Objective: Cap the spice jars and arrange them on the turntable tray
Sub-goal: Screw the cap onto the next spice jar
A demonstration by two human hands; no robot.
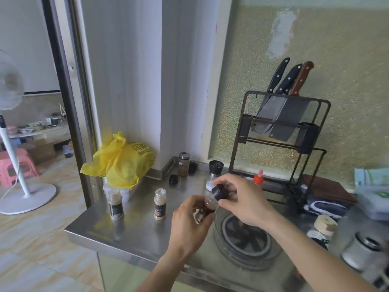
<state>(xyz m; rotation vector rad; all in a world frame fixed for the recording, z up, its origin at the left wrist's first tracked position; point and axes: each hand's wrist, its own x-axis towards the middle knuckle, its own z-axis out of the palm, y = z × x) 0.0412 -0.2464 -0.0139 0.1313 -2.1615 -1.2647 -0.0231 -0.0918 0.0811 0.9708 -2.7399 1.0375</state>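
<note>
My left hand grips a small spice jar with dark contents, tilted, above the steel counter. My right hand pinches a black cap at the jar's mouth. Two uncapped jars of pale spice stand on the counter to the left, one near the edge, the other beside it. A glass jar with a metal lid stands at the back corner, two loose black caps near it. A clear round turntable tray lies under my right forearm.
A black-topped grinder and a red-tipped bottle stand behind my hands. A knife rack with three knives is against the wall. A yellow bag sits at the back left. Jars and a tin crowd the right.
</note>
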